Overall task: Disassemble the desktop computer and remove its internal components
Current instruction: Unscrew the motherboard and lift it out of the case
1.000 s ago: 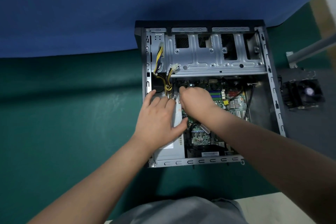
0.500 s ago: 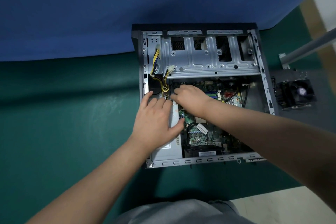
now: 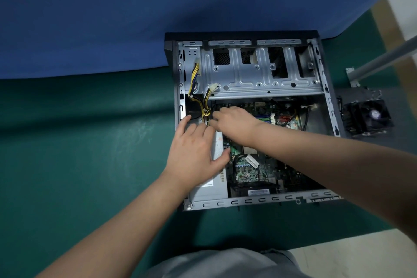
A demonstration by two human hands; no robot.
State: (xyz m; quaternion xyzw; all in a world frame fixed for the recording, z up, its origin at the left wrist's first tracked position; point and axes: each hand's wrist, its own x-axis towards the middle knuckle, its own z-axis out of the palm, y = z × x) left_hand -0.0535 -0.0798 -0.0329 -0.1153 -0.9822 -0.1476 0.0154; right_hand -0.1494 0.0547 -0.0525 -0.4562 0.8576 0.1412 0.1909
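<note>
The desktop computer lies on its side with the side panel off, on a green table in front of a blue backdrop, its open interior facing up. Inside, a grey power supply sits along the left edge, a green motherboard fills the middle, and a bare metal drive bay spans the far end.

The left hand lies flat on top of the power supply, fingers spread and fairly straight, thumb at its inner edge. The right hand reaches across to the bundle of yellow and black power cables where it meets the power supply. Its fingers curl downward near the wires, but whether they pinch anything cannot be told. A cooling fan sits on the table just right of the case.

The work appears to be freeing the power supply or its wiring. Risks from here: pulling on the wires rather than a connector body could tear them loose; a latched plug yanked hard could flex the motherboard; lifting the power supply while cables are attached could snag them on the sharp metal frame.
</note>
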